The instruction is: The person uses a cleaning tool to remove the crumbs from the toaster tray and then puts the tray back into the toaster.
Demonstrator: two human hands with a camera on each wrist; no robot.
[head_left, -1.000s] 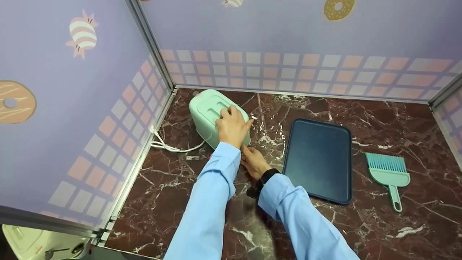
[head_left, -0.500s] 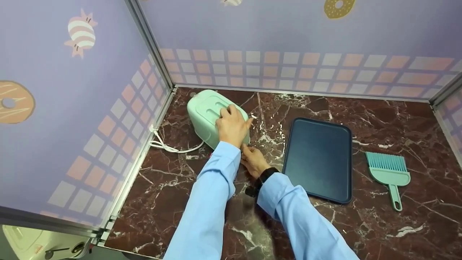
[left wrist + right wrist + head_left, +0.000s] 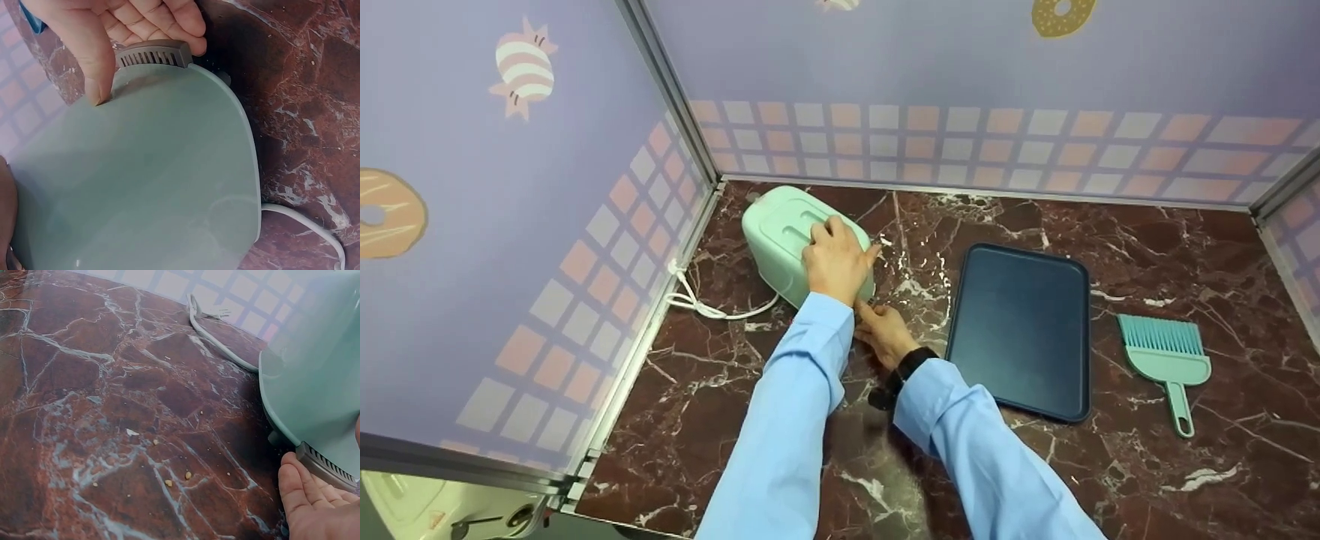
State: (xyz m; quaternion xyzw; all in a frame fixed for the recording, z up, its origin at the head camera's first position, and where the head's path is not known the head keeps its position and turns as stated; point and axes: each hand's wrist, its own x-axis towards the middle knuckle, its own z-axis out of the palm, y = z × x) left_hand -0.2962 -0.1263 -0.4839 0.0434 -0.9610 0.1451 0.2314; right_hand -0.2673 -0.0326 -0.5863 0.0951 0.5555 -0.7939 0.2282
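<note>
A mint-green toaster [image 3: 780,229] with two slots in its top stands at the back left of the counter. My left hand [image 3: 836,259] grips it from above, its fingers bent over the slots and the thumb out to the right. Low at the near end, my right hand [image 3: 887,334] holds a grey-brown slotted piece [image 3: 154,54] at the toaster's base edge. In the left wrist view, the right thumb [image 3: 100,79] presses the toaster's wall while the other fingers lie behind that piece. The right wrist view shows fingertips under the slotted piece.
A white power cord [image 3: 720,311] runs left from the toaster to the wall. To the right lie a dark blue tray [image 3: 1024,330] and a mint hand brush [image 3: 1168,360]. Several crumbs [image 3: 180,478] are scattered on the marbled counter [image 3: 140,410]. Patterned walls [image 3: 960,67] enclose the back and sides.
The toaster has shifted very slightly to the left, with both hands still on it. The tray and brush look unmoved.
</note>
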